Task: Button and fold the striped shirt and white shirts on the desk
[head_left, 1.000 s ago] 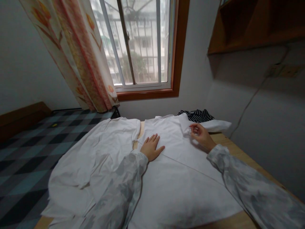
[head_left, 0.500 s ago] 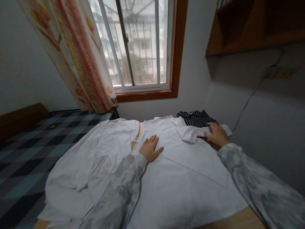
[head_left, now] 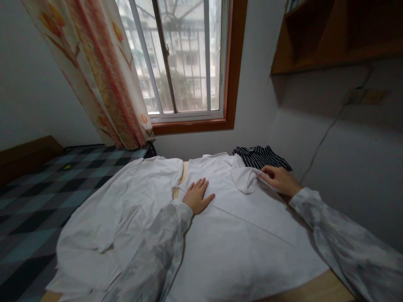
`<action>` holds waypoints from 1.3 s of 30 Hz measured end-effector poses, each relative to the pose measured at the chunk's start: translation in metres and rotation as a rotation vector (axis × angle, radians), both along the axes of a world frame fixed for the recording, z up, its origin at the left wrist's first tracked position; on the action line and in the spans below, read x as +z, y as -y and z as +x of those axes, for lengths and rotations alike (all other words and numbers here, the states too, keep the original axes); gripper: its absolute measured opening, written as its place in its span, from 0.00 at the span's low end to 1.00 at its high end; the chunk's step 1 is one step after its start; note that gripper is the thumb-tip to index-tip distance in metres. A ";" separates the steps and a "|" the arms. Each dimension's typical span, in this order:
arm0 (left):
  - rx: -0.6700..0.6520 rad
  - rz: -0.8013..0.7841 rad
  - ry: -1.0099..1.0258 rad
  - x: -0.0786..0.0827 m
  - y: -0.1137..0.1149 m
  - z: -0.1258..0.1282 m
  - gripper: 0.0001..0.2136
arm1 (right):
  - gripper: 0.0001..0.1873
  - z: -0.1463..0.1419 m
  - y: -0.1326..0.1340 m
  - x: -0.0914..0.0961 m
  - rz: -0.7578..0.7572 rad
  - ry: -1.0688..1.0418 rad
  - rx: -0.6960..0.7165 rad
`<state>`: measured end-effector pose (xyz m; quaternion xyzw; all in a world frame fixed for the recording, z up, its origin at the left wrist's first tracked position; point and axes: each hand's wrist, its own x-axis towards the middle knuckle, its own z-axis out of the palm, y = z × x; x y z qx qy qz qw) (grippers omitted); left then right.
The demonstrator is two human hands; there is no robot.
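Note:
A white shirt (head_left: 245, 256) lies spread over a light wooden table, one side partly folded inward near its collar end. My left hand (head_left: 198, 197) rests flat on the shirt's upper middle, fingers spread. At the shirt's far right, my right hand (head_left: 280, 180) pinches the edge of the white fabric by the folded sleeve (head_left: 244, 179), thumb and fingers closed on it. A second white garment (head_left: 94, 226), rumpled, lies to the left under my left forearm. Just beyond my right hand is a black garment with white stripes (head_left: 262, 157).
A bed with a dark checked cover (head_left: 28, 209) adjoins the table on the left. Ahead stand a window (head_left: 189, 67) and a floral curtain (head_left: 103, 84). A wooden shelf (head_left: 311, 42) juts from the right wall, with a cable (head_left: 324, 140) hanging below it.
My right hand has moved left and slightly nearer, closing on the fabric's edge. The sleeve that stretched out to the right is now drawn inward. My left hand stays in place.

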<state>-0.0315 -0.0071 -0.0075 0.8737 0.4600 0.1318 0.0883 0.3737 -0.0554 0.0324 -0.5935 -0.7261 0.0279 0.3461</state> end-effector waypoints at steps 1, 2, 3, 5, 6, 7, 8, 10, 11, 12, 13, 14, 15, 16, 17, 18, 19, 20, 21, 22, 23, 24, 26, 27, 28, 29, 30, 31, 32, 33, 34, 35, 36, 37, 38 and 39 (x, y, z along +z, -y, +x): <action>0.001 0.004 0.008 0.000 0.000 0.000 0.34 | 0.18 -0.016 0.005 0.001 -0.023 -0.065 0.059; 0.004 0.010 0.016 0.000 0.000 0.000 0.33 | 0.19 -0.032 0.009 0.002 -0.058 -0.129 0.145; 0.008 0.017 0.026 0.000 0.000 0.000 0.33 | 0.18 -0.047 0.013 0.001 -0.123 -0.178 0.272; 0.011 0.035 0.057 0.000 0.000 0.000 0.30 | 0.15 -0.070 0.019 -0.001 -0.224 -0.187 0.486; 0.009 0.046 0.080 0.001 -0.001 0.000 0.29 | 0.14 -0.077 0.022 -0.003 -0.236 -0.163 0.536; 0.004 0.058 0.107 0.001 -0.001 -0.001 0.27 | 0.13 -0.080 0.024 -0.005 -0.218 -0.124 0.539; -0.004 0.069 0.137 0.002 -0.001 -0.001 0.25 | 0.12 -0.081 0.026 -0.006 -0.178 -0.072 0.496; -0.021 0.089 0.196 0.005 0.000 -0.001 0.22 | 0.10 -0.073 0.031 -0.007 -0.075 0.063 0.339; -0.029 0.096 0.220 0.006 0.000 -0.001 0.21 | 0.12 -0.067 0.033 -0.007 -0.031 0.142 0.252; -0.037 0.102 0.240 0.008 0.001 -0.001 0.19 | 0.15 -0.060 0.036 -0.008 0.005 0.218 0.170; -0.042 0.106 0.255 0.009 0.002 0.000 0.18 | 0.20 -0.052 0.039 -0.008 0.029 0.284 0.096; -0.045 0.112 0.266 0.011 0.002 0.000 0.18 | 0.25 -0.044 0.042 -0.009 0.044 0.332 0.032; -0.049 0.117 0.275 0.013 0.003 0.001 0.17 | 0.29 -0.036 0.044 -0.010 0.049 0.360 -0.024; -0.053 0.124 0.280 0.014 0.003 0.001 0.17 | 0.32 -0.028 0.046 -0.012 0.044 0.366 -0.073; -0.055 0.130 0.285 0.015 0.004 0.002 0.17 | 0.34 -0.021 0.048 -0.015 0.029 0.350 -0.112; -0.057 0.137 0.290 0.017 0.004 0.002 0.17 | 0.34 -0.015 0.049 -0.017 0.006 0.314 -0.138; -0.058 0.140 0.297 0.018 0.005 0.003 0.17 | 0.32 -0.010 0.049 -0.019 -0.023 0.262 -0.145; -0.057 0.139 0.304 0.018 0.005 0.004 0.17 | 0.30 -0.007 0.049 -0.020 -0.053 0.198 -0.131; -0.053 0.132 0.312 0.019 0.006 0.005 0.16 | 0.27 -0.005 0.048 -0.020 -0.080 0.127 -0.098; -0.041 0.115 0.323 0.020 0.007 0.007 0.16 | 0.25 -0.006 0.048 -0.019 -0.098 0.053 -0.051; -0.025 0.083 0.337 0.021 0.008 0.009 0.16 | 0.23 -0.010 0.048 -0.018 -0.103 -0.018 0.002; -0.008 0.036 0.356 0.022 0.010 0.011 0.17 | 0.22 -0.016 0.048 -0.015 -0.098 -0.083 0.057; 0.007 -0.092 0.420 0.026 0.013 0.016 0.18 | 0.21 -0.036 0.051 -0.010 -0.072 -0.195 0.157; -0.006 -0.169 0.461 0.028 0.014 0.018 0.19 | 0.20 -0.049 0.053 -0.008 -0.064 -0.243 0.206; -0.034 -0.242 0.500 0.031 0.016 0.021 0.19 | 0.20 -0.063 0.056 -0.006 -0.067 -0.285 0.257; -0.068 -0.303 0.529 0.033 0.017 0.023 0.20 | 0.20 -0.077 0.059 -0.006 -0.080 -0.326 0.309; -0.106 -0.349 0.546 0.035 0.019 0.025 0.21 | 0.20 -0.090 0.062 -0.007 -0.105 -0.363 0.358; -0.141 -0.383 0.549 0.036 0.022 0.027 0.21 | 0.21 -0.103 0.065 -0.008 -0.138 -0.399 0.404; -0.173 -0.406 0.546 0.037 0.024 0.027 0.22 | 0.23 -0.113 0.067 -0.009 -0.175 -0.429 0.454; -0.201 -0.423 0.539 0.037 0.027 0.028 0.22 | 0.24 -0.120 0.069 -0.011 -0.205 -0.448 0.497; -0.226 -0.439 0.534 0.037 0.031 0.027 0.22 | 0.25 -0.126 0.071 -0.012 -0.224 -0.456 0.533; -0.248 -0.455 0.531 0.037 0.035 0.027 0.21 | 0.26 -0.128 0.072 -0.014 -0.227 -0.455 0.559; -0.265 -0.462 0.526 0.036 0.039 0.026 0.21 | 0.24 -0.128 0.073 -0.014 -0.216 -0.449 0.568; -0.280 -0.458 0.519 0.036 0.043 0.024 0.21 | 0.20 -0.125 0.073 -0.015 -0.192 -0.441 0.562; -0.299 -0.442 0.508 0.036 0.047 0.023 0.21 | 0.17 -0.121 0.072 -0.015 -0.158 -0.437 0.541; -0.324 -0.415 0.495 0.037 0.051 0.023 0.21 | 0.14 -0.115 0.071 -0.016 -0.114 -0.437 0.508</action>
